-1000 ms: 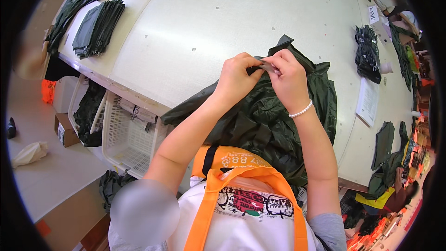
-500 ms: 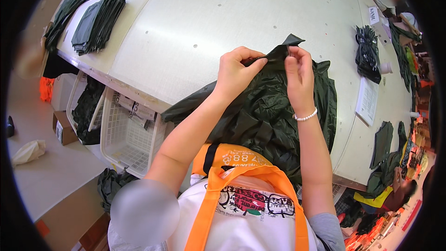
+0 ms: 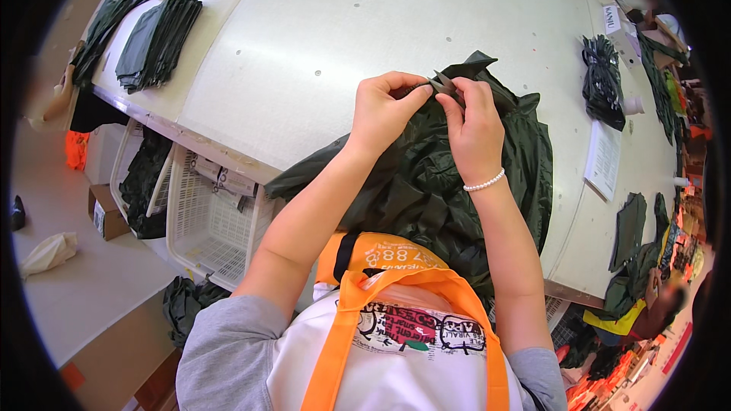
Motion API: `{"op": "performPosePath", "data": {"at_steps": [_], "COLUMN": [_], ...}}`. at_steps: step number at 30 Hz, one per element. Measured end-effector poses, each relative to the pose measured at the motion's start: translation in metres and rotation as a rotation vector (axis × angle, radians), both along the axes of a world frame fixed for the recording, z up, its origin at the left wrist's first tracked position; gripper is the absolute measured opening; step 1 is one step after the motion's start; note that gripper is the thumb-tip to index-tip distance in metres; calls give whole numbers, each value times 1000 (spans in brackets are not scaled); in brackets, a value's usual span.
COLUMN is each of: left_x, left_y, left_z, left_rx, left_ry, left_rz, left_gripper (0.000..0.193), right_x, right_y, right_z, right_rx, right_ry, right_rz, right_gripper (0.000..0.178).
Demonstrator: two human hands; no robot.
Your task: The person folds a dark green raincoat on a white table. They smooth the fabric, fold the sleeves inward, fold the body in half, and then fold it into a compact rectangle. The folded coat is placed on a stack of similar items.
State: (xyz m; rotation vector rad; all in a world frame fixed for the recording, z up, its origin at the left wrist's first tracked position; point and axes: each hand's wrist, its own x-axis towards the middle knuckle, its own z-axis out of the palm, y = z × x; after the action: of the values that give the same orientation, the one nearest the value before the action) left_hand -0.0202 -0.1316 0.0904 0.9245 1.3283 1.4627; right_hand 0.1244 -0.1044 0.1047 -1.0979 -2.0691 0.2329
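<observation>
Some dark fabric (image 3: 415, 183), left hand (image 3: 386, 113) pinching, right hand (image 3: 475, 123) partly hiding snips (image 3: 444, 84)

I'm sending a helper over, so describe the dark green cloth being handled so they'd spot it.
Go to the near edge of the big white table. There, under a left hand and a right hand with a beaded bracelet, lies the dark green cloth. Unlike the tidy folded stack at upper left, it spreads out wrinkled.

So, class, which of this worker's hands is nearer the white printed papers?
Right. The right hand is left of the papers, over the dark green fabric; the left hand is farther left.
</observation>
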Motion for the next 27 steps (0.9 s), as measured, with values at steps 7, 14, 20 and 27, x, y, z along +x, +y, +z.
{"op": "performPosePath", "data": {"at_steps": [7,14,20,27], "left_x": [1,-13,-18,-19], "left_y": [-1,5,7,8], "left_z": [-1,-3,-6,-5], "left_rx": [14,-165,-193,-208], "left_ry": [64,-570,-593,-591], "left_rz": [21,-48,-84,-94], "left_gripper": [13,18,15,15], "right_x": [0,2,-10,-14], "right_y": [1,3,5,9], "right_z": [2,-13,-22,-21], "right_rx": [-9,-222,-123,-41], "right_ry": [-27,270,175,130], "right_rz": [-5,46,70,42], "right_gripper": [19,21,22,20]}}
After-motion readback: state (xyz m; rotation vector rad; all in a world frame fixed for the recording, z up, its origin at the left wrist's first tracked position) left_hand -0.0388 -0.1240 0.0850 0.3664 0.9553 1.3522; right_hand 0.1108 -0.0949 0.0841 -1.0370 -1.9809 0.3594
